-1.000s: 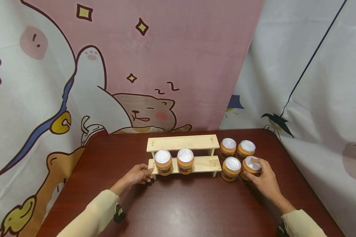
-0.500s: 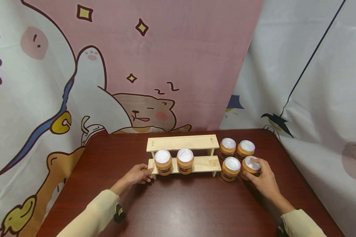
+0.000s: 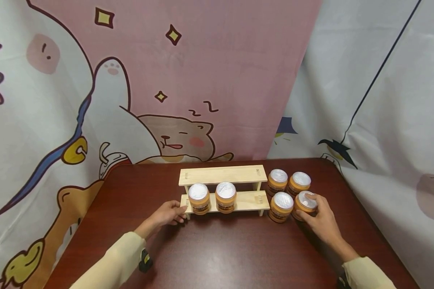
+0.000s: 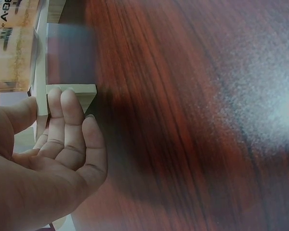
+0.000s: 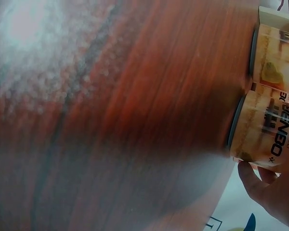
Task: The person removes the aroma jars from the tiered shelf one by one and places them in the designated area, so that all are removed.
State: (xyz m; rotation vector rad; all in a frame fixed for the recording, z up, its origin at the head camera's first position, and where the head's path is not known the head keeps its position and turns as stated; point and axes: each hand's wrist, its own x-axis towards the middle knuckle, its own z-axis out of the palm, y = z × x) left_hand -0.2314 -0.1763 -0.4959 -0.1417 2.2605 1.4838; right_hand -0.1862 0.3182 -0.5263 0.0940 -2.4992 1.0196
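Note:
A two-tier pale wooden rack (image 3: 251,200) stands on the table, with two orange jars with silvery lids upright on its lower tier, the left one (image 3: 199,197) near the rack's left end. My left hand (image 3: 168,212) holds that end of the lower board; in the left wrist view the thumb lies on one side of the board (image 4: 42,72) and the fingers curl by its leg (image 4: 89,91). At the right, my right hand (image 3: 322,218) grips an orange jar (image 3: 304,204) around its lid and side. In the right wrist view, this jar (image 5: 257,127) stands beside another jar (image 5: 272,60).
Three more jars stand close by the gripped one: a front one (image 3: 281,206) and two behind it, the left (image 3: 277,181) and the right (image 3: 299,182). The rack's upper tier (image 3: 222,175) is bare wood. A printed cloth (image 3: 220,80) hangs behind the dark red table (image 3: 217,249).

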